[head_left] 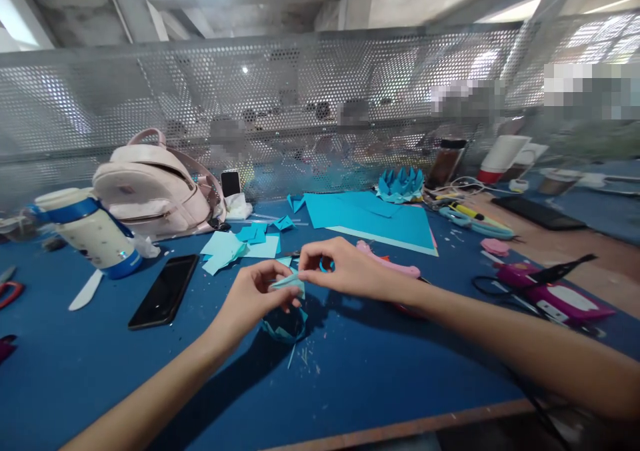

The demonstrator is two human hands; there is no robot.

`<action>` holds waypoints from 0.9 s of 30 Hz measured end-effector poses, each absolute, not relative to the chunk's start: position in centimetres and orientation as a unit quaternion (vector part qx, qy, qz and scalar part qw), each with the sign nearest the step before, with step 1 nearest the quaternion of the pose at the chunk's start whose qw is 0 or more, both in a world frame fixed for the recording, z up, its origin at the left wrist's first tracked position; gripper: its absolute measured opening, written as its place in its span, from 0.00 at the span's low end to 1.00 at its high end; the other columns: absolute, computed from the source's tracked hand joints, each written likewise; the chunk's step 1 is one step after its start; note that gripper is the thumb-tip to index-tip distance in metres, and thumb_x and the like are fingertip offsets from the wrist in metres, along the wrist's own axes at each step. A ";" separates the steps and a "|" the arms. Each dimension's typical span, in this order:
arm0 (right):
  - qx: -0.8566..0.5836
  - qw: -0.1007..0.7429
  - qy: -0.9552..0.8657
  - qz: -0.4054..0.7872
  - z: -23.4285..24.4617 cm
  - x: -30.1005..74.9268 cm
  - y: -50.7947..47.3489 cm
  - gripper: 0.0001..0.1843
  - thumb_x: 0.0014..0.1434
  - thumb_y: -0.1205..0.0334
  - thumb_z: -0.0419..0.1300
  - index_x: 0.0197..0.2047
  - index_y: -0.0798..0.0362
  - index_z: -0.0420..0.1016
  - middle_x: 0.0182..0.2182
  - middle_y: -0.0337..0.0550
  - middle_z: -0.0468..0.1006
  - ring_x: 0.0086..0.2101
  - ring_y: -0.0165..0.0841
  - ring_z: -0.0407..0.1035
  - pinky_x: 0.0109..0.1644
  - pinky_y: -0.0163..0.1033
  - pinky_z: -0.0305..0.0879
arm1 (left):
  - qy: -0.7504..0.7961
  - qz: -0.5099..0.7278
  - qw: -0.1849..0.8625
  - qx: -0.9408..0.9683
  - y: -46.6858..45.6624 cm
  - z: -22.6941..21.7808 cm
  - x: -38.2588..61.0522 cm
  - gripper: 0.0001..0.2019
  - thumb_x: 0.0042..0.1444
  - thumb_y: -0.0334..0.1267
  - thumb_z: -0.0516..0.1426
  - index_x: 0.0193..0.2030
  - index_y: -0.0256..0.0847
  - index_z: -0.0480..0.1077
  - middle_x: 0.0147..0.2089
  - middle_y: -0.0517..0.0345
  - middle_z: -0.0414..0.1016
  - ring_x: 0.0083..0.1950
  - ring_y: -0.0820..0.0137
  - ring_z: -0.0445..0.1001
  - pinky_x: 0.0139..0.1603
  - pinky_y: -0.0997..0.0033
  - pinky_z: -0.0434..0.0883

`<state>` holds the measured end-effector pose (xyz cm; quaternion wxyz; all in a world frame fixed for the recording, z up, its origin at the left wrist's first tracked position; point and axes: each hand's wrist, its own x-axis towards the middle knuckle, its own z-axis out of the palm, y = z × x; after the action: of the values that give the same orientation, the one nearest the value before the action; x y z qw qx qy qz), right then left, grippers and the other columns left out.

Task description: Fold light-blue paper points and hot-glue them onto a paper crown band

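Note:
My left hand (253, 299) and my right hand (345, 269) meet over the middle of the blue table (350, 384). Both pinch a small folded piece of light blue paper (290, 282) between fingertips. Just below it a blue paper ring shape (285, 327) sits by my left hand; whether that hand also holds it, I cannot tell. Loose light blue paper squares (235, 245) lie just beyond my hands. Behind them lie large blue paper sheets (373, 221) and a folded blue paper crown (400, 184).
A black phone (164, 291) lies at left, beside a white and blue bottle (93, 232) and a pink backpack (155, 187). Pink scissors (393, 264) lie behind my right hand. A magenta case (555, 297) and blue scissors (477, 223) lie at right. A perforated metal screen (300, 104) closes the back.

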<state>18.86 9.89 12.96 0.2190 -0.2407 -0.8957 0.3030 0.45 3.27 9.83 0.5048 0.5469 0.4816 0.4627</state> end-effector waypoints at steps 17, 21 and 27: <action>-0.463 0.087 -0.880 0.061 10.2 33.5 15.1 0.25 0.62 0.43 0.53 0.57 0.47 0.70 0.55 0.50 0.72 0.54 0.48 0.66 0.54 0.52 0.63 | 0.529 0.514 0.451 0.502 4.3 7.7 -2.6 0.13 0.51 0.45 0.65 0.33 0.37 0.73 0.22 0.60 0.76 0.18 0.78 0.64 0.21 0.78 0.60; -0.473 0.014 -0.873 0.116 8.5 33.9 15.3 0.29 0.62 0.38 0.52 0.56 0.49 0.71 0.54 0.53 0.72 0.53 0.49 0.67 0.52 0.51 0.65 | 0.523 0.527 0.458 0.488 4.4 7.2 -2.9 0.13 0.51 0.44 0.66 0.34 0.37 0.73 0.25 0.59 0.78 0.19 0.78 0.66 0.25 0.77 0.63; -0.478 0.044 -0.868 0.125 7.4 32.8 15.5 0.26 0.65 0.39 0.46 0.50 0.51 0.72 0.46 0.50 0.75 0.44 0.44 0.71 0.46 0.46 0.66 | 0.514 0.538 0.468 0.477 4.1 6.8 -3.2 0.12 0.54 0.43 0.65 0.35 0.37 0.71 0.24 0.60 0.76 0.20 0.78 0.66 0.26 0.77 0.63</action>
<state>32.82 15.49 7.36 0.0435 -0.4785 -0.8680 0.1251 -3.20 4.13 6.85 0.4681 0.4769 0.5136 0.5382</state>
